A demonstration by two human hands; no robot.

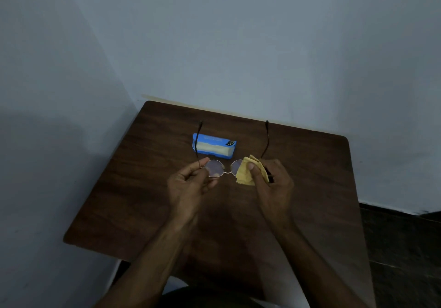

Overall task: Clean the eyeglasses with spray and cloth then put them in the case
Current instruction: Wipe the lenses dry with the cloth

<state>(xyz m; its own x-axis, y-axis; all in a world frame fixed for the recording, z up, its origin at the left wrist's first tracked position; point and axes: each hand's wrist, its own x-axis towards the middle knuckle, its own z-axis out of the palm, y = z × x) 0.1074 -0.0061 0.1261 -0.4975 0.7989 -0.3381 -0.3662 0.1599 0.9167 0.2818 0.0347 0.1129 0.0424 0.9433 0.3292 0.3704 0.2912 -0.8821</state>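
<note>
Fingers of left hand (188, 186) pinch round wire glasses (217, 168); right hand (272, 183) fingers squeeze yellow cloth (245, 176) on a lens

The yellow cloth (245, 174) is covering most of 1 lens of the eyeglasses (216, 168), and the right hand (274, 183) is keeping its fingers largely behind it. The blue case (213, 146) is showing print too small to read. Both forearms (148, 260) are running off the bottom edge, masking the bench's (310, 176) near side.
</note>
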